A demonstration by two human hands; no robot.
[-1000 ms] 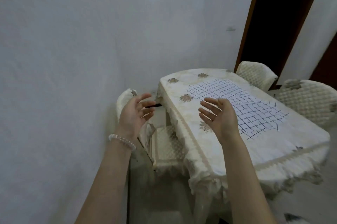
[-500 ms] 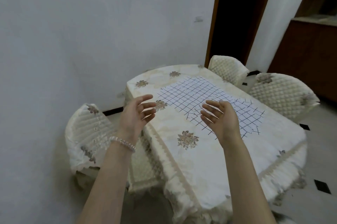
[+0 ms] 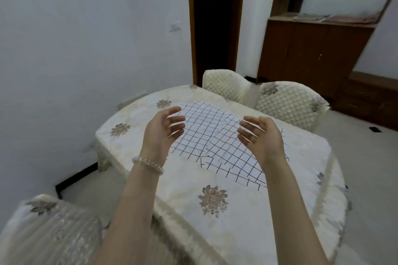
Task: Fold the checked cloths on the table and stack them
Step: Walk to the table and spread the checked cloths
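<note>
A quilted chair cover (image 3: pixel 49 228) sits low at the near left, below and left of the left hand (image 3: pixel 160 133), against a plain white wall (image 3: pixel 75 38). The left hand is held in the air with fingers spread and loosely curved, holding nothing; a clear bead bracelet (image 3: pixel 147 164) circles its wrist. Between and beyond the two hands, white checked cloths (image 3: pixel 215 142) lie flat and overlapping on the table (image 3: pixel 193 204) (how many layers cannot be told), which is draped in a cream floral cloth. The right hand (image 3: pixel 261 138) hangs opposite, palm toward the left one, fingers likewise spread and empty, above the cloths' right part. Beyond the hands stand a dark doorway (image 3: pixel 215 17) and two quilted chairs (image 3: pixel 286 103); to the far right, a brown wooden cabinet (image 3: pixel 312 53).
</note>
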